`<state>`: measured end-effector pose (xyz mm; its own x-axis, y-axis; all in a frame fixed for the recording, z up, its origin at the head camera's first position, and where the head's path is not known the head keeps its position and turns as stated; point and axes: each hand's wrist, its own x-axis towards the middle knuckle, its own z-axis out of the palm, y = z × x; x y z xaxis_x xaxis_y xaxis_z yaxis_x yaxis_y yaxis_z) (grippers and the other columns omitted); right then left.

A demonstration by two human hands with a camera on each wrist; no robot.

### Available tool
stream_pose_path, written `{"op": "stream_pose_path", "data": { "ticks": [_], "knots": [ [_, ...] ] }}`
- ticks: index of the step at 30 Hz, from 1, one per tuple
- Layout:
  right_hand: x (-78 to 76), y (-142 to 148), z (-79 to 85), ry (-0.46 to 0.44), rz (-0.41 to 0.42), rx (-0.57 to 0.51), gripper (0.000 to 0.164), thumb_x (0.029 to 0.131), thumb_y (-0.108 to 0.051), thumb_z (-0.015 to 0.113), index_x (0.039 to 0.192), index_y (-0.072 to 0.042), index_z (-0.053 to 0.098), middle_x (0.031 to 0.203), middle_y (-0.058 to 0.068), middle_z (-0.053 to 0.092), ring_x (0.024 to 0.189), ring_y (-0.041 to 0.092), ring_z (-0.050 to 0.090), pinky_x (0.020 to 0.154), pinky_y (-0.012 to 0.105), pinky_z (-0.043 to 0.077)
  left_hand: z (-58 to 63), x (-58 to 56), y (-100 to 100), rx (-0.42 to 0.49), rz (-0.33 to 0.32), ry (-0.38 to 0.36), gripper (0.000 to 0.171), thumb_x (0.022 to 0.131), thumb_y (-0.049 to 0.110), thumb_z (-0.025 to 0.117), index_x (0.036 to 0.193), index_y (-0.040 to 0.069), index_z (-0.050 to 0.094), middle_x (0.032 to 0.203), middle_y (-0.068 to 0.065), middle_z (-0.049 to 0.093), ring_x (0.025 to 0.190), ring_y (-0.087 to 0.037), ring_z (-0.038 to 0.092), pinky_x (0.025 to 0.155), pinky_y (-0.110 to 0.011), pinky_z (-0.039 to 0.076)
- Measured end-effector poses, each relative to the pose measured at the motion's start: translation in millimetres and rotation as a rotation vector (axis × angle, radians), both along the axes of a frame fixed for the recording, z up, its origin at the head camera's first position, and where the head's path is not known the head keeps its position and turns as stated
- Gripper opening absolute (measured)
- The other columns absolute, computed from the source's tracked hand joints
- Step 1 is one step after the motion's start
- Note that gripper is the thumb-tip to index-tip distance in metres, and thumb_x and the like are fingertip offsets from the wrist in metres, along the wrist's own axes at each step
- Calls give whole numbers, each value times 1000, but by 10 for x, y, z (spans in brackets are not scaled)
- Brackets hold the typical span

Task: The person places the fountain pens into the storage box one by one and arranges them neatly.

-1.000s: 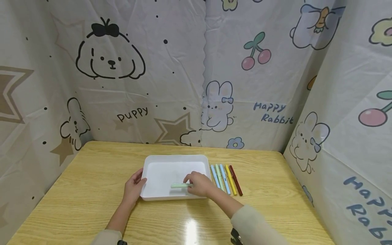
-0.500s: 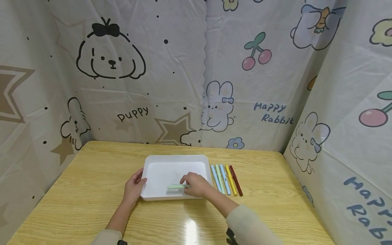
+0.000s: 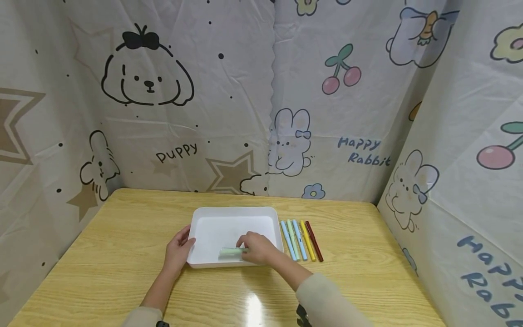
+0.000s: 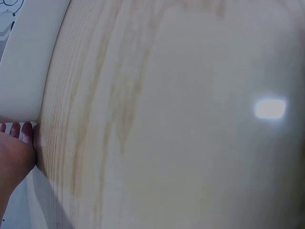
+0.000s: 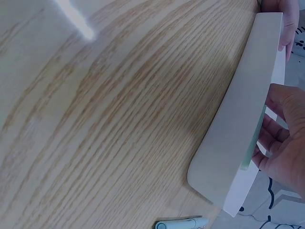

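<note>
A white rectangular tray [image 3: 216, 227] lies on the wooden table. My left hand [image 3: 178, 249] grips its left end, the thumb over the rim and the fingers along the outside. Inside the tray, near its front wall, my right hand [image 3: 261, 249] pinches a light green pen [image 3: 229, 251] that points left and lies roughly level. Whether the pen touches the tray floor I cannot tell. In the right wrist view the tray's outer wall [image 5: 233, 114] hides part of the pen [image 5: 253, 140] and some fingertips. The left wrist view catches only part of the left hand [image 4: 16, 155] beside the tray.
Right of the tray several pens lie side by side: light blue [image 3: 288, 240], light green [image 3: 293, 240], another light blue [image 3: 300, 240], yellow [image 3: 308, 240] and dark red [image 3: 314, 241]. A printed cloth [image 3: 233, 113] hangs behind the table [image 3: 347, 263] and along both sides.
My right hand has moved left and slightly toward the tray's front wall, carrying the light green pen lower. The left hand and the tray have stayed in place.
</note>
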<state>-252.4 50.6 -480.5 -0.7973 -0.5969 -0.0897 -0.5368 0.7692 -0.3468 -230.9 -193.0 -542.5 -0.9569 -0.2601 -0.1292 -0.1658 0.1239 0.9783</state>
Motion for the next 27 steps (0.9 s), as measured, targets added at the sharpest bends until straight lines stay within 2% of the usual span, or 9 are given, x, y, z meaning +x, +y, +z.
{"op": "stream_pose_path", "data": {
  "ticks": [2, 5, 10, 13, 20, 27],
  "knots": [
    [3, -13, -2, -6, 1, -2, 25, 77, -11, 65, 102, -14, 69, 79, -4, 56, 68, 6, 47, 61, 20, 40, 8, 3, 1, 5, 3, 3, 49, 94, 9, 49, 142, 7, 38, 145, -19, 39, 129, -31, 41, 107, -44, 35],
    [4, -29, -11, -17, -3, 1, 25, 78, -12, 65, 103, -14, 68, 79, -5, 55, 68, 5, 46, 61, 19, 40, 15, 7, 1, -2, 3, 2, 49, 94, 9, 49, 142, 7, 38, 144, -19, 40, 129, -30, 41, 105, -42, 36],
    [4, -41, -27, -17, -6, -7, 25, 77, -11, 65, 102, -14, 68, 78, -4, 55, 67, 6, 46, 60, 20, 40, 25, 15, 4, -15, 0, 3, 48, 94, 10, 50, 141, 6, 39, 144, -19, 41, 128, -29, 42, 91, -20, 39],
    [2, -48, -34, -19, -4, -9, 25, 77, -11, 65, 102, -14, 68, 78, -4, 55, 67, 6, 46, 60, 19, 40, 25, 18, 4, -17, 2, 2, 48, 94, 10, 50, 141, 7, 39, 144, -19, 41, 127, -29, 43, 87, -15, 39],
    [-12, -48, -54, -14, -7, 10, 24, 78, -12, 65, 102, -15, 68, 79, -5, 55, 68, 5, 46, 60, 20, 39, 25, 20, 13, -36, 3, 7, 49, 94, 10, 50, 141, 6, 39, 144, -19, 41, 126, -29, 43, 99, -36, 40],
    [-26, -38, -60, -41, -22, 13, 24, 78, -12, 66, 103, -15, 68, 80, -4, 58, 69, 6, 47, 61, 20, 40, 15, 14, 19, -33, 11, 9, 48, 94, 10, 50, 141, 7, 39, 144, -18, 41, 126, -29, 43, 102, -40, 39]
  ]
}}
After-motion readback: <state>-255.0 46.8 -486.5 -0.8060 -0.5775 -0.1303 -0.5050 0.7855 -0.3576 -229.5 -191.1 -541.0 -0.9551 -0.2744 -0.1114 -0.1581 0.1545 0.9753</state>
